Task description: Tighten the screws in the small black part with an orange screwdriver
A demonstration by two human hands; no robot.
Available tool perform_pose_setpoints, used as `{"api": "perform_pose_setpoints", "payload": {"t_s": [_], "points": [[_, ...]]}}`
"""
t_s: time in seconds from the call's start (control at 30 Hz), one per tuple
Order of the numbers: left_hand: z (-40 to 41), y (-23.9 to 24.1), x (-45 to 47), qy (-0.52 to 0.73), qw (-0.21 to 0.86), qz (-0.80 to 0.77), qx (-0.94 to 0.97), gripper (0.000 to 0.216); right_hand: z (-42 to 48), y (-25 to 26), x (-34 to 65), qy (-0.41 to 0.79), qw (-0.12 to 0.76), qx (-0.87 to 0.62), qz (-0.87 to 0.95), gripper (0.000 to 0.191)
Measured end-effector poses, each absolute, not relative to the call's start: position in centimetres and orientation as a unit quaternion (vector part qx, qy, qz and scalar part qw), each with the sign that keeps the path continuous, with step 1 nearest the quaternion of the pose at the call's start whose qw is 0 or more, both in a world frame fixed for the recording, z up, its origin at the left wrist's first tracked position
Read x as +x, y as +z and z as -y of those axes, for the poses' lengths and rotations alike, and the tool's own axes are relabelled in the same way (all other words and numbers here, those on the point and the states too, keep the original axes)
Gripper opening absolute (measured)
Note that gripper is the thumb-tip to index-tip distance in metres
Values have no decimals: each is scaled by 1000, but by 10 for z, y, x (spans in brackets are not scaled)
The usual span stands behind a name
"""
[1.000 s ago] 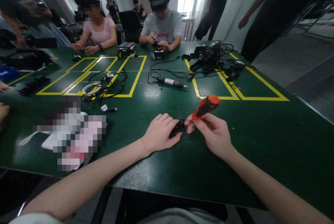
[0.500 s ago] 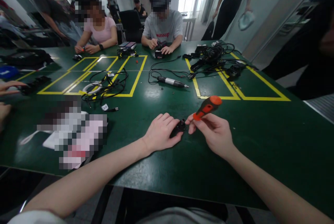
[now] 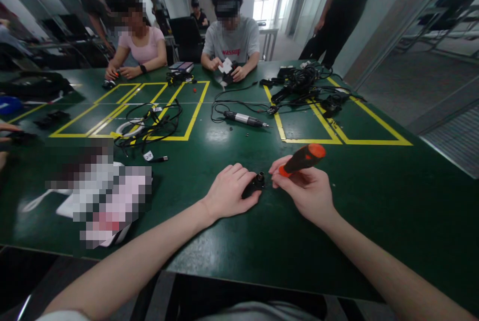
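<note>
My left hand (image 3: 232, 190) rests on the green table (image 3: 209, 241), its fingers and thumb closed around a small black part (image 3: 258, 181). A short round metal-rimmed piece stands up at that part's right end; the rest lies under my fingers. Just to the right, my right hand (image 3: 305, 186) grips a screwdriver (image 3: 303, 159) with an orange and black handle. The handle leans up to the right, and its orange collar is at my fingertips. The screwdriver's shaft and tip are hidden or too small to make out. A small gap separates my right fingertips from the black part.
Beyond my hands lies a corded electric screwdriver (image 3: 243, 118). Black cables (image 3: 164, 119) lie at the left, and a bigger cable heap (image 3: 305, 81) at the back right. Blurred pouches (image 3: 125, 201) sit near my left forearm. Across the table a person (image 3: 230, 36) handles something white.
My right hand has drawn slightly away from the black part, and the screwdriver handle leans further right. My left hand keeps its grip. Across the table, something white has appeared in the person's hands.
</note>
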State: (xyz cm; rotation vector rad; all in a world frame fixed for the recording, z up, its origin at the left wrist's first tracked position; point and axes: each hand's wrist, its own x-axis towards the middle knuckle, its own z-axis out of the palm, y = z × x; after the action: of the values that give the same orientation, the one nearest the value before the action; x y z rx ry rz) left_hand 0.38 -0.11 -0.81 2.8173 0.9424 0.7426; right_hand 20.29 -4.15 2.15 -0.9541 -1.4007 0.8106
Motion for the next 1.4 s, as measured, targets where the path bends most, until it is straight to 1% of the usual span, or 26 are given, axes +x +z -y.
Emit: {"api": "perform_pose_setpoints", "payload": {"t_s": [0.1, 0.23, 0.47, 0.6, 0.73, 0.83, 0.93, 1.17, 1.4], "points": [[-1, -8, 3, 242, 70, -312, 916, 22, 43, 23, 204, 337, 585, -414, 611, 18], [-2, -8, 2, 243, 102, -310, 913, 24, 44, 27, 204, 352, 570, -421, 611, 18], [-4, -6, 1, 248, 159, -312, 903, 25, 44, 27, 206, 416, 560, -383, 605, 32], [-5, -6, 0, 256, 175, -310, 899, 25, 45, 26, 204, 411, 561, -402, 596, 29], [-6, -6, -1, 268, 184, -303, 896, 25, 44, 26, 202, 406, 589, -431, 550, 30], [-5, -5, -2, 280, 188, -300, 892, 34, 42, 26, 203, 410, 592, -434, 542, 32], [-5, -4, -3, 299, 191, -303, 884, 40, 41, 27, 205, 407, 583, -428, 557, 28], [-4, -2, -3, 346, 214, -282, 869, 23, 43, 29, 205, 391, 565, -420, 593, 19], [-4, -2, -5, 374, 223, -274, 858, 27, 43, 29, 203, 403, 572, -411, 584, 26]]}}
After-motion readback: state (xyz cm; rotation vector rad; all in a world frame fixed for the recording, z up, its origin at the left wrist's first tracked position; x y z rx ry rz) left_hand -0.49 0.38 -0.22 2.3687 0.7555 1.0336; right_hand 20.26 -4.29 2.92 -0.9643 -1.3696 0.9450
